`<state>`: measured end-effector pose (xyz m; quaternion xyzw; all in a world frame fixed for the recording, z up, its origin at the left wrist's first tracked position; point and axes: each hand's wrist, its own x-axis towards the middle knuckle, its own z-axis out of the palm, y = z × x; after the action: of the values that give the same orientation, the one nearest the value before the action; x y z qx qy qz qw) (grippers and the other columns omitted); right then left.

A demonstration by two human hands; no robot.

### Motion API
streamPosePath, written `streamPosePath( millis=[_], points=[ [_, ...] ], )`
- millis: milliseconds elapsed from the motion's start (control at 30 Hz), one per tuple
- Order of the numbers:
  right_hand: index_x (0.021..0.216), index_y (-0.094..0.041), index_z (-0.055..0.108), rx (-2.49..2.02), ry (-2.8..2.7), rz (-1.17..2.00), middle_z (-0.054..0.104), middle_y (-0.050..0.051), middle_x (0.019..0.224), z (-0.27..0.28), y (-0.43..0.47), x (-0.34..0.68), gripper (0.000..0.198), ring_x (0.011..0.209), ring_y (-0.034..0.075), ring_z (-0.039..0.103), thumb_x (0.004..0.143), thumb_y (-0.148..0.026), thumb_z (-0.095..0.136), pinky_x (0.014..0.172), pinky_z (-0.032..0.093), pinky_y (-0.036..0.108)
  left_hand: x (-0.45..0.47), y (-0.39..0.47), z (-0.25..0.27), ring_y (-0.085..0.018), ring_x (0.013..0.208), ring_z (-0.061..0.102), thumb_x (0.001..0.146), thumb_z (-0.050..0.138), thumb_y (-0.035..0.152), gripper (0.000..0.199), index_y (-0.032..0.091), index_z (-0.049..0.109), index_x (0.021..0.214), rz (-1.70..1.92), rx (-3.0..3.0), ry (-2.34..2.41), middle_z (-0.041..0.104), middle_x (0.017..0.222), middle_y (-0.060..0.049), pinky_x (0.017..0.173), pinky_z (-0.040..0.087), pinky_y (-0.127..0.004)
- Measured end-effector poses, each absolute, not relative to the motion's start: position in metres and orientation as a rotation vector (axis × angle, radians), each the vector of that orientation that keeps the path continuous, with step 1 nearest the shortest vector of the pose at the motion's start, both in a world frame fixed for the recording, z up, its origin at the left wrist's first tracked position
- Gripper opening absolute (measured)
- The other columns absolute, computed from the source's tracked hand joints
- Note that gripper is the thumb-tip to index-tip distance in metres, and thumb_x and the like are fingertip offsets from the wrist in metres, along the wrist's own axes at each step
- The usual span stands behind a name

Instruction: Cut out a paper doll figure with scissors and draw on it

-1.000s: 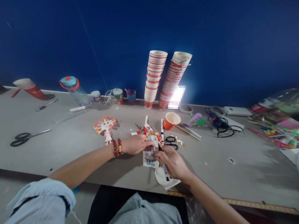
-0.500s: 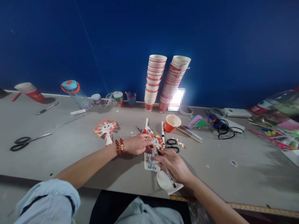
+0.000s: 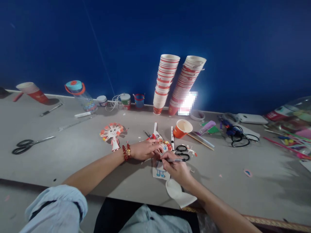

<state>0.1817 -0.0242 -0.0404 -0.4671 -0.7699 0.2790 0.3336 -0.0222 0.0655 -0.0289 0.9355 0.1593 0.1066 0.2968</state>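
A cut-out paper doll [image 3: 162, 173] with blue-outlined dress and legs lies flat on the table, partly hidden by both hands. My left hand [image 3: 147, 149], red beaded bracelets at its wrist, has its fingers bent down onto the doll's upper part, holding it. From the right, my right hand [image 3: 177, 166] is closed around a pen [image 3: 178, 160], whose front end lies among the fingers over the doll; the tip is hidden. Red-and-white pieces surround the doll's head. A white curved paper offcut [image 3: 175, 191] rests below my right hand.
Black-handled scissors [image 3: 182, 156], a marker [image 3: 172, 138] and an orange paper cup [image 3: 182, 128] stand close beyond my right hand. A finished-looking paper doll [image 3: 114, 132] and more scissors [image 3: 31, 145] lie leftward. Two tall cup stacks [image 3: 165, 84] lean near the blue wall.
My right hand has turned the pen from pointing back toward me to lying nearly sideways. The left hand stays on the doll. The whole view has shifted slightly.
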Motion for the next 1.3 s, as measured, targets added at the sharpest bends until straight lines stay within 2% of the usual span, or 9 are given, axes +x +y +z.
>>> streamPosePath(
  millis=[167,367,1000,1300],
  points=[
    [0.080,-0.023,0.053,-1.170,-2.124,0.548,0.061,0.001,0.069,-0.0410,-0.0242,0.1814,0.016,0.062,0.017,0.055,0.091,-0.023,0.042,0.061,0.041,0.027,-0.0240,0.0670,-0.0350,-0.025,0.143,0.027,0.090,0.043,0.020,0.029,0.022,0.052,0.117,0.311,2.449,0.398,0.062,0.127,-0.009,0.112,0.031,-0.041],
    [0.079,-0.023,0.053,-1.149,-2.167,0.487,0.061,0.001,0.068,-0.0375,-0.0269,0.1799,0.018,0.061,0.017,0.056,0.093,-0.021,0.041,0.060,0.040,0.027,-0.0233,0.0667,-0.0337,-0.029,0.141,0.030,0.092,0.040,0.027,0.026,0.020,0.053,0.114,0.313,2.432,0.408,0.062,0.125,-0.011,0.110,0.033,-0.042],
    [0.081,-0.023,0.053,-1.109,-2.200,0.444,0.061,0.000,0.069,-0.0390,-0.0272,0.1797,0.016,0.063,0.017,0.056,0.093,-0.018,0.043,0.061,0.040,0.027,-0.0225,0.0671,-0.0318,-0.028,0.140,0.029,0.084,0.044,0.012,0.032,0.021,0.055,0.113,0.240,2.470,0.440,0.062,0.123,-0.008,0.109,0.034,-0.041],
    [0.079,-0.022,0.053,-1.111,-2.210,0.470,0.061,0.000,0.067,-0.0393,-0.0275,0.1800,0.016,0.061,0.016,0.055,0.091,-0.018,0.043,0.059,0.039,0.027,-0.0214,0.0670,-0.0305,-0.029,0.138,0.032,0.084,0.043,0.014,0.029,0.019,0.056,0.110,0.266,2.488,0.419,0.063,0.120,-0.009,0.111,0.031,-0.042]
  ],
)
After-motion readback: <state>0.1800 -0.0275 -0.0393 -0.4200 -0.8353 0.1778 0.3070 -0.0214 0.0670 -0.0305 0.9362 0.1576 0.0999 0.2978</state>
